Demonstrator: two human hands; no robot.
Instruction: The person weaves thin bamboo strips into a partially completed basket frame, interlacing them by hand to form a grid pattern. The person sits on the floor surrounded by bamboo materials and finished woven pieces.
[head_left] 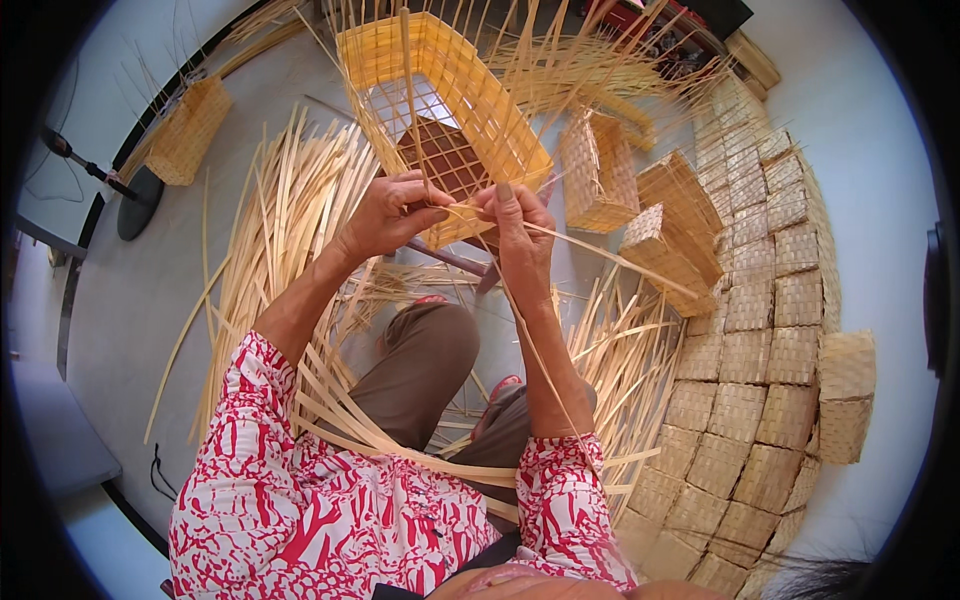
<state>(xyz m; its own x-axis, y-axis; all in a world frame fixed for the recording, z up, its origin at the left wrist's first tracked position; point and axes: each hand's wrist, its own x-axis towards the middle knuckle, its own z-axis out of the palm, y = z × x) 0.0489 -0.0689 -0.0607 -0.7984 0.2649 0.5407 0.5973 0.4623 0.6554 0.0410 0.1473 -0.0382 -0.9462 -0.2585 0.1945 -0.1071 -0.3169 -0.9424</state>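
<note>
A partly woven yellow bamboo basket (pixel 505 110) rests ahead of me with its open lattice bottom showing. Loose upright strips stick out from its edges. My left hand (pixel 395 212) pinches thin strips at the basket's near corner, thumb and fingers closed. Close beside it, my right hand (pixel 518 222) grips a long pale bamboo strip (pixel 620 262) between thumb and fingers. This strip runs out to the right, and a thinner one hangs down along my right forearm. The fingertips hide the exact crossing of the strips.
Bundles of loose strips (pixel 270 260) lie on the floor left of my legs, with more to the right. Finished woven baskets (pixel 755 300) are stacked along the right wall. A few stand nearer (pixel 598 175). At the far left are another basket (pixel 190 130) and a round black stand base (pixel 142 203).
</note>
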